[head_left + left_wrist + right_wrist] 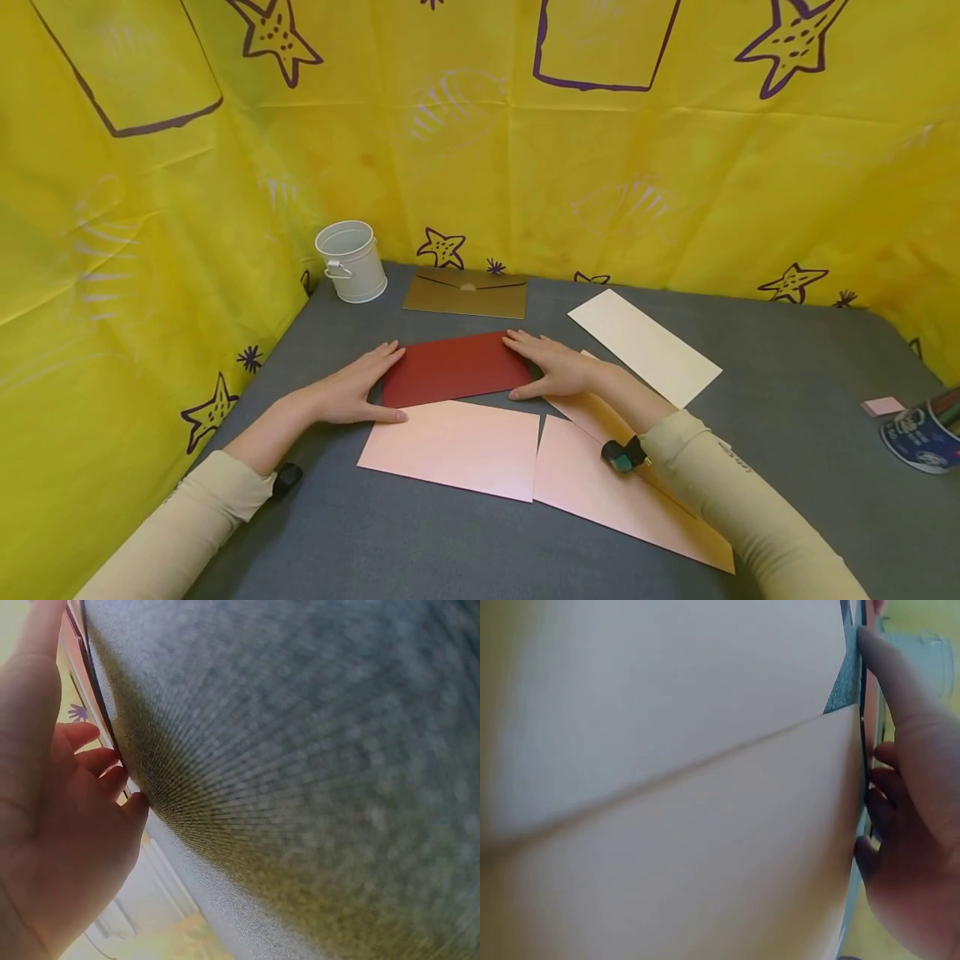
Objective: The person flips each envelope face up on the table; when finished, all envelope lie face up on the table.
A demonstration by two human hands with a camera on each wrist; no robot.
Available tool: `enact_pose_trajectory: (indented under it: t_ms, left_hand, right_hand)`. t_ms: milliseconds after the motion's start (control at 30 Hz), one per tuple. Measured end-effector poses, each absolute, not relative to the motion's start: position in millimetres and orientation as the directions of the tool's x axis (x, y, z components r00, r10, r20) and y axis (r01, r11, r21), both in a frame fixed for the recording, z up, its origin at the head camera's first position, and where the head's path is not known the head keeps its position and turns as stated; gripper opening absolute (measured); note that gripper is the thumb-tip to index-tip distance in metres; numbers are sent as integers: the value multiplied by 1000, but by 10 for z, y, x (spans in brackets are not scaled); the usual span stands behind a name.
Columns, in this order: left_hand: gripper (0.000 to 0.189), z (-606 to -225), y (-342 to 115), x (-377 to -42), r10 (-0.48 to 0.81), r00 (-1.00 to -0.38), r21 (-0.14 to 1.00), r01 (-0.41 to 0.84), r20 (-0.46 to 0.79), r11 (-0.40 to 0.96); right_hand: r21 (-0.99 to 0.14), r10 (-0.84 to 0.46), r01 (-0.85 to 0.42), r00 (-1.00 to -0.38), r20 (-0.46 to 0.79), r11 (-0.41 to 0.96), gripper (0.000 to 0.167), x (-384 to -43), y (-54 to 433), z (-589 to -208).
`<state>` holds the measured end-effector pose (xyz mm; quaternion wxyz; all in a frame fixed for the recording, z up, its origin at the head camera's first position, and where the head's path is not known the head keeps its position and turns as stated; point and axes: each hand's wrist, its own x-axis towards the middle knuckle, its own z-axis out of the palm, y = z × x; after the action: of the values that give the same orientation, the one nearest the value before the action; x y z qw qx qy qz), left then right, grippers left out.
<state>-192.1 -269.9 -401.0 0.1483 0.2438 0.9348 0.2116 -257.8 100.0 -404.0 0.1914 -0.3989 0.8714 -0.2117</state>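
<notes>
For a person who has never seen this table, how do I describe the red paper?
On the grey table, find the left hand and right hand. The red paper is between them; its colour sets it apart from the pink sheets and gold envelope.

Creased yellow fabric hanging (517, 179), printed with purple-outlined spotted stars (798, 42) and pale fish skeletons (453, 108), bounds the back and sides of a matte dark-grey tabletop (435, 550) with a rounded far right corner. Illumination is diffuse.
</notes>
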Motion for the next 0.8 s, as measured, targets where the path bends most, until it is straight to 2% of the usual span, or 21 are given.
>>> enact_pose_trajectory:
  t_ms: [200,800]
  left_hand:
    - [106,-4005,-2702,-1931,486,-855,463,362,-181,809]
    - [99,-4005,-2693,-1941,491,-862,425,400,-128,812]
  right_hand:
    - [-528,-770,-605,-617,-163,596,92,-2576,1003,-4052]
    - [-495,-732,-591,-664,-150,637,87,-2540,1008,-4033]
